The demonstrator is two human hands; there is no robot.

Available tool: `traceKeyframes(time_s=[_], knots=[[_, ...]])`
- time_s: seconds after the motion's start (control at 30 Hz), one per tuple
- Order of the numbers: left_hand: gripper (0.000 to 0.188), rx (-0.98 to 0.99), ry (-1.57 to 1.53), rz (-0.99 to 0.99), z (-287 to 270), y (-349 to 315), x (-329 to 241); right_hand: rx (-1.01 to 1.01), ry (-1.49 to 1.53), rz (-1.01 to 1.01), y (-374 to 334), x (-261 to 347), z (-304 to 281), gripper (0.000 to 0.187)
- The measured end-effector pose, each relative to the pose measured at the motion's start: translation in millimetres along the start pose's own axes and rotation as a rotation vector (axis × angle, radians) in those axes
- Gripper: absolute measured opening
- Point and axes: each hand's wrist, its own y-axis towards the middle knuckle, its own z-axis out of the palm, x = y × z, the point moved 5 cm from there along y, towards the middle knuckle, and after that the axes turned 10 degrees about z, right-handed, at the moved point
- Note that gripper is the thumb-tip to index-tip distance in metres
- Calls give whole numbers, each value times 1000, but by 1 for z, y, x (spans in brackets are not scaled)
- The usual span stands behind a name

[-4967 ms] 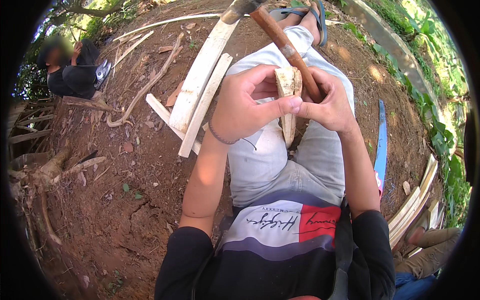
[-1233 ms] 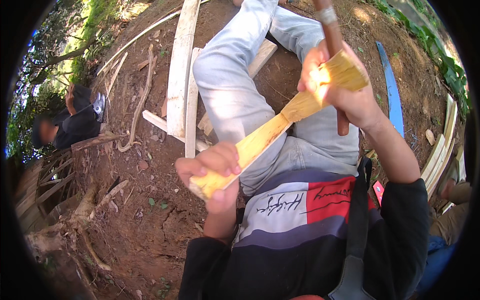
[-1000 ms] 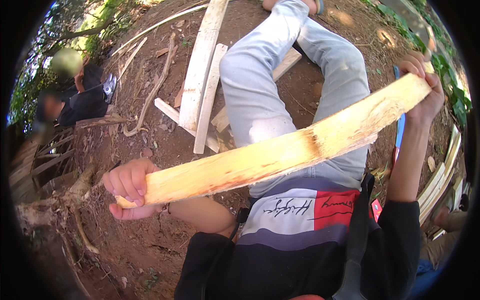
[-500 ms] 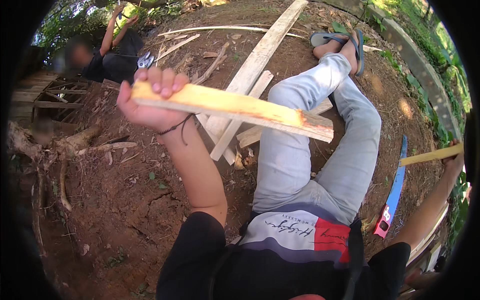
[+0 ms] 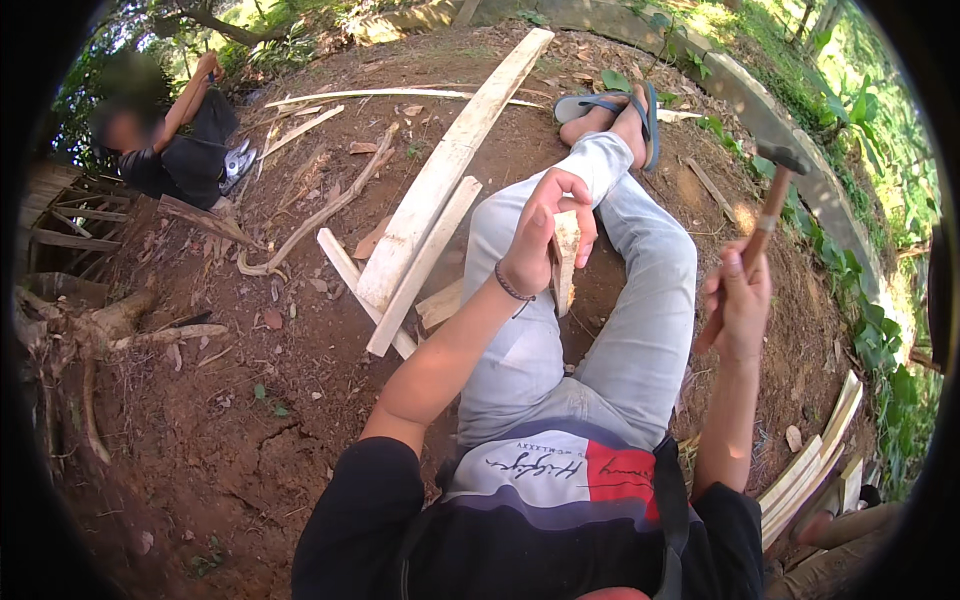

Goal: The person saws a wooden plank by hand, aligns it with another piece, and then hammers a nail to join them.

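My left hand, in front of my thighs, is closed around a short wooden board. The board is seen nearly end-on, its pale end pointing up toward me, and my fingers hide part of it. On the right, my right hand grips a hammer by its wooden handle. The hammer's dark head is raised above the fist, well apart from the board.
Long pale planks lie crossed on the brown soil left of my legs. More strips are stacked at lower right. Another person sits at the far left near roots. A low concrete edge runs along the right.
My left hand has moved right and turned the board from crosswise to nearly end-on. My right hand has come inward; it held a yellowish strip and now holds a hammer. The view has shifted.
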Motion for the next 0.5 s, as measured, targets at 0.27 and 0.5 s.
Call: traceKeyframes(time_s=[0.27,0.5], knots=[[48,281,778,204,5,13,-25,448,160,24,-21,-62,130,60],[49,52,929,325,-73,3,-30,347,11,-121,-21,-55,144,68]])
